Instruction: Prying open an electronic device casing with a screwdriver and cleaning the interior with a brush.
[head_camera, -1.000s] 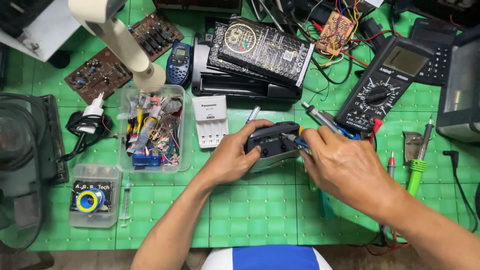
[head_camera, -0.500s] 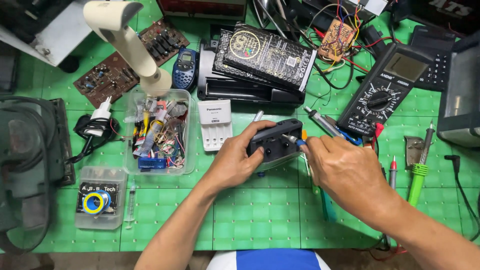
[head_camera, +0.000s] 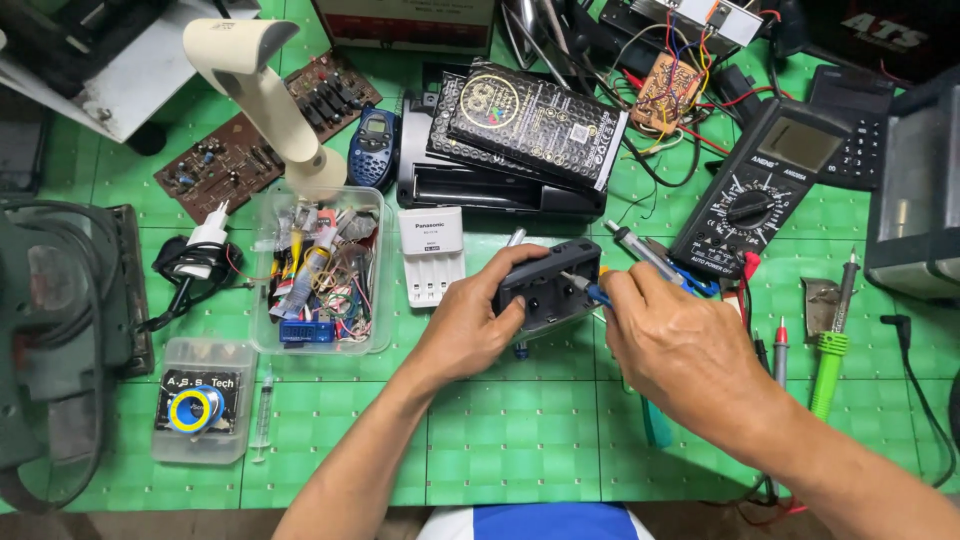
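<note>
Hands first: your left hand (head_camera: 470, 325) stays wrapped around the small dark device (head_camera: 548, 283), lifted just above the green mat (head_camera: 510, 440); your right hand (head_camera: 680, 345) has closed its fingers on a thin blue-handled tool (head_camera: 590, 290), tip now touching the device's face. A second ago that tip stood off; the probing looks begun; beyond, the black multimeter (head_camera: 765, 190) lies untouched.

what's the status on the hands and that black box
Left hand grips black box, tilted over mat. Right hand holds blue-handled tool, tip on box. Meter and charger close by, not blocking.
</note>
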